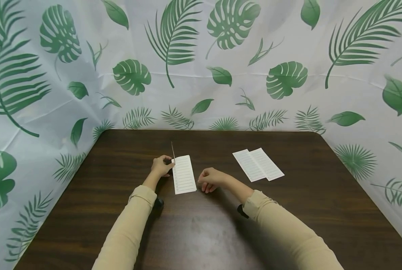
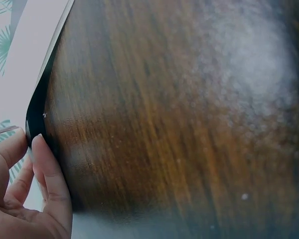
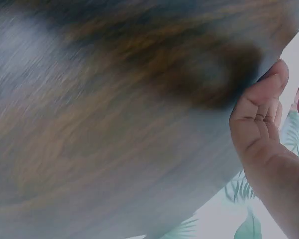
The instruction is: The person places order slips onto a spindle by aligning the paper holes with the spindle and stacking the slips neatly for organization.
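A stack of white lined paper sheets (image 1: 184,176) lies on the dark wooden table, left of its middle. My left hand (image 1: 162,166) pinches the stack's upper left edge between thumb and fingers; a thin strip (image 1: 173,150) sticks up from there, and I cannot tell what it is. In the left wrist view, the left hand (image 2: 35,191) has its thumb and forefinger at the sheets' edge. My right hand (image 1: 212,180) is beside the stack's lower right corner, fingers loosely bent, with nothing visible in them. In the right wrist view, white paper (image 3: 294,67) shows behind that hand (image 3: 261,117).
Two overlapping lined sheets (image 1: 258,165) lie farther right on the table (image 1: 201,232). A white curtain with green leaves (image 1: 194,90) hangs behind the table and along its sides.
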Motion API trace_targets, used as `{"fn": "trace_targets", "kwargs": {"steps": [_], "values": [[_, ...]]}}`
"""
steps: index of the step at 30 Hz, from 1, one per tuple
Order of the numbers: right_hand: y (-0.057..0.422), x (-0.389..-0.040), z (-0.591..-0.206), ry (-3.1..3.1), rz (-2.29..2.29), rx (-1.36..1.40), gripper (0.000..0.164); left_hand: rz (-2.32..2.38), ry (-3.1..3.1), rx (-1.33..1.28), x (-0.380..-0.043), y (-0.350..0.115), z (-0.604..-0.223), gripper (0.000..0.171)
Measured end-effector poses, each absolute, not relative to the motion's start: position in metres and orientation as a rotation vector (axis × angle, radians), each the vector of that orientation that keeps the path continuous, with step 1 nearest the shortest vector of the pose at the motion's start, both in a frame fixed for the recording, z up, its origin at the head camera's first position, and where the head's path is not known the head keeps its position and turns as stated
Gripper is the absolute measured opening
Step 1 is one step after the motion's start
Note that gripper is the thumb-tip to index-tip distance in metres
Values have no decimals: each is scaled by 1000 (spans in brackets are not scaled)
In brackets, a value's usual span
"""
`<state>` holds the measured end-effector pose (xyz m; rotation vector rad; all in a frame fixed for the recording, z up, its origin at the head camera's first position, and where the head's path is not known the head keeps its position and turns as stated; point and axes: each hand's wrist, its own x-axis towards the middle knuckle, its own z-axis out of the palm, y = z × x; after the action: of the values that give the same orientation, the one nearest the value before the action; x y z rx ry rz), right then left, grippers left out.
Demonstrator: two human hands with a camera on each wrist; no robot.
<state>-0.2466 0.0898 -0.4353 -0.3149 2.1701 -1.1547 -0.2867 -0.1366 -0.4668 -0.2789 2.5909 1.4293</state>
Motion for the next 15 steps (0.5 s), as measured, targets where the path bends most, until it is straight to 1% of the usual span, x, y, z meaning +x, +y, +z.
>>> {"fn": "trace_targets", "kwargs": {"steps": [3, 10, 15], "values": [[99, -248, -431, 2208, -1126, -353, 17, 1416, 2609, -275, -286, -135, -465, 31], [114, -248, -427, 2268, -1051, -376, 14, 1392, 2634, -253, -286, -135, -465, 32], [128, -248, -423, 2325, -1021, -411, 16, 1400, 2633, -261, -285, -135, -468, 31]]}}
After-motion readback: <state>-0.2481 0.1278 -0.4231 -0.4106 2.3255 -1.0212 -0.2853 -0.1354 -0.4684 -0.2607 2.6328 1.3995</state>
